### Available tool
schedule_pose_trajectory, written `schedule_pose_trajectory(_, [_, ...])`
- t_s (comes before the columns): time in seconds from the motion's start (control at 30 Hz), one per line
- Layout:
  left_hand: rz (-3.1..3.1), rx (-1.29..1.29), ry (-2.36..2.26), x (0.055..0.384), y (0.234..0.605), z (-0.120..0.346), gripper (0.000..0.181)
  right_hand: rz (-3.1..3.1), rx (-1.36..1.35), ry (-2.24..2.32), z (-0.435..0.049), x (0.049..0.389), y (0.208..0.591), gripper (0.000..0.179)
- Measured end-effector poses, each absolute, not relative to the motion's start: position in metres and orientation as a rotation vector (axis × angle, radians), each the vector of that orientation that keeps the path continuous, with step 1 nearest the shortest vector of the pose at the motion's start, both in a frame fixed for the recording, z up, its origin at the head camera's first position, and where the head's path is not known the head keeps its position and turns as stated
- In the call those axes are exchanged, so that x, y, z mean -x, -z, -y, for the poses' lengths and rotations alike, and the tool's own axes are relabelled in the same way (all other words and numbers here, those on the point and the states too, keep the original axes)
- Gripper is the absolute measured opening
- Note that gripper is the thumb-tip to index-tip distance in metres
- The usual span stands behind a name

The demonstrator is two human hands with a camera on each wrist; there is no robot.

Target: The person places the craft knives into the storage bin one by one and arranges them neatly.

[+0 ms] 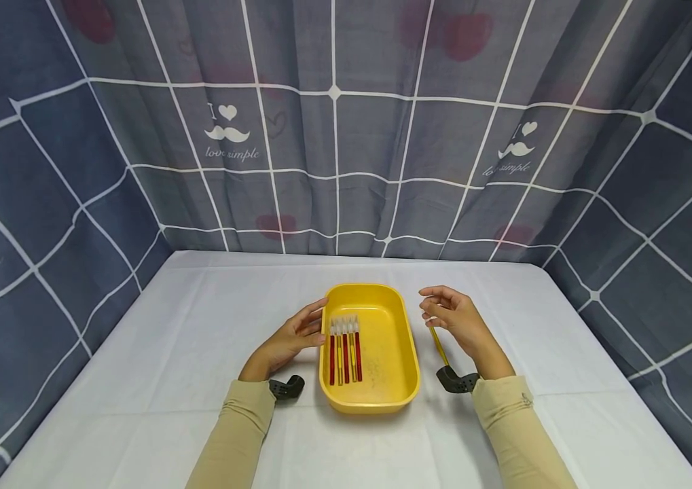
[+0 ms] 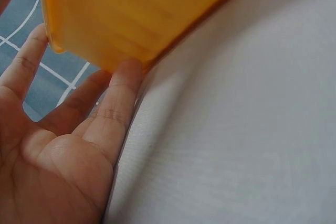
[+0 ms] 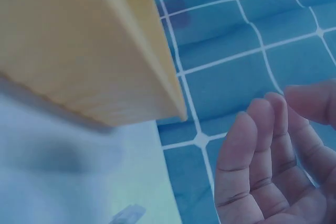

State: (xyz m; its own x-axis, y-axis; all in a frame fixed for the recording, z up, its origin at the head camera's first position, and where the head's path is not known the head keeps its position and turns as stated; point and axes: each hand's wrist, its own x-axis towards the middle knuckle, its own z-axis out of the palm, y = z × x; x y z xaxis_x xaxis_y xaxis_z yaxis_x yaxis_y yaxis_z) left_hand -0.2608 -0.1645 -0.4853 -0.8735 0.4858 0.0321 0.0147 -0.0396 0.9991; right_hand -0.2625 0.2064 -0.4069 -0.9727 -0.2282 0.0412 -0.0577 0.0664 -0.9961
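A yellow plastic tray (image 1: 388, 353) stands on the table. In its left half several slim paintbrushes (image 1: 346, 356) lie side by side, white tips toward the far end, handles alternating red and gold. My left hand (image 1: 287, 345) rests at the tray's left side, and the left wrist view has its extended fingers (image 2: 123, 85) touching the outer wall. To the right of the tray, my right hand (image 1: 458, 324) hovers above a gold-handled brush (image 1: 439, 346), partly hidden beneath it. Nothing shows between its loosely bent fingers (image 3: 236, 145) in the right wrist view.
A white cloth covers the table (image 1: 211, 305). Grey-blue checked curtains (image 1: 297, 136) hang behind and at both sides. Black wrist-worn devices (image 1: 456, 380) sit near both cuffs.
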Motion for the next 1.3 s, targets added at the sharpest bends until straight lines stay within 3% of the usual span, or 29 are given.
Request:
schedule_pose_trajectory(0.17, [-1.915,-0.524,-1.979,0.260,0.484,0.165,0.089,-2.249,0.225,2.022,-0.210,0.264,0.417,0.028])
schedule_pose_trajectory(0.4, [-1.913,-0.526,-1.978,0.261,0.485,0.165,0.088,-2.265,0.147,2.049,-0.213,0.268,0.429,0.023])
schedule_pose_trajectory(0.77, [-1.920,-0.514,-1.972,0.260,0.484,0.164,0.089,-2.333,0.013,1.949,-0.218,0.276,0.442,0.042])
schedule_pose_trajectory(1.3, [-1.916,-0.516,-1.976,0.262,0.485,0.165,0.087,-2.500,-0.145,1.741,-0.218,0.279,0.457,0.039])
